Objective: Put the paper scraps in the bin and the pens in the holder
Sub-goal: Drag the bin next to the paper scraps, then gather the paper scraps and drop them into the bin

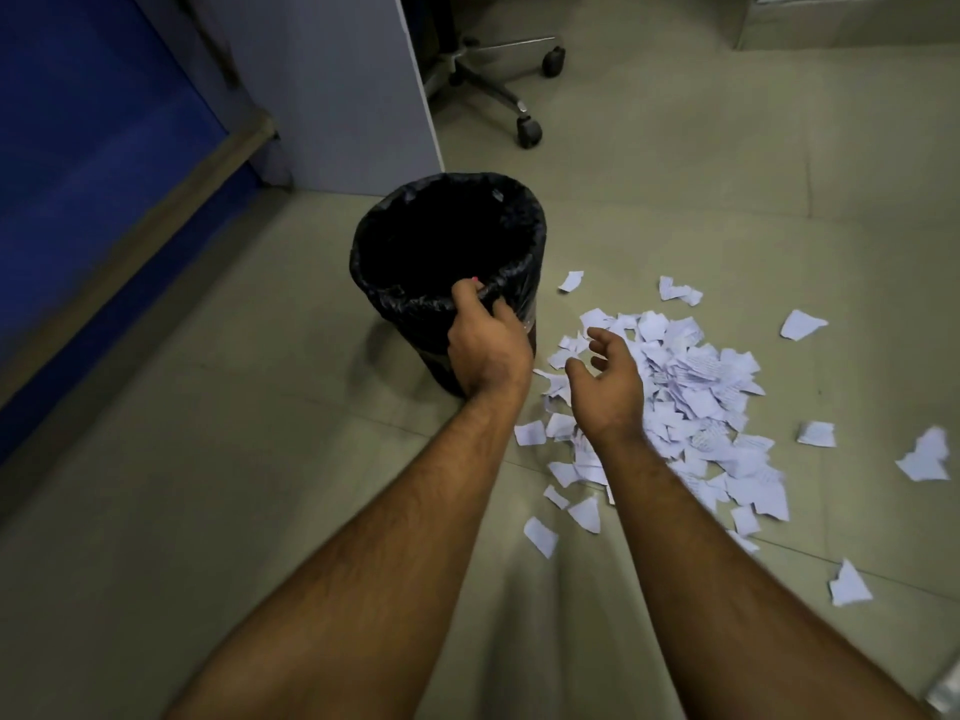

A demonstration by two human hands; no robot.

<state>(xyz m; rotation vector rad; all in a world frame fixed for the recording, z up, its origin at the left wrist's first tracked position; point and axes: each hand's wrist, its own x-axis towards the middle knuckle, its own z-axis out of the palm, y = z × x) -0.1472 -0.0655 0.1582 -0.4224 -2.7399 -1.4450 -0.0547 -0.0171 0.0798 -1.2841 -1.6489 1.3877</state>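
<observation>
Many scraps [691,392]: heaped on floor beside bin [447,226]
Left hand [485,345]: gripping bin rim
Right hand [610,379]: spread, empty
Pens, holder: unseen

No words can be read here. Some of the paper scraps [691,387] on the floor [260,459] have faint lines of print on them, but the letters are too small and blurry to make out. The black bin [447,236] has no label or sign that shows.
</observation>
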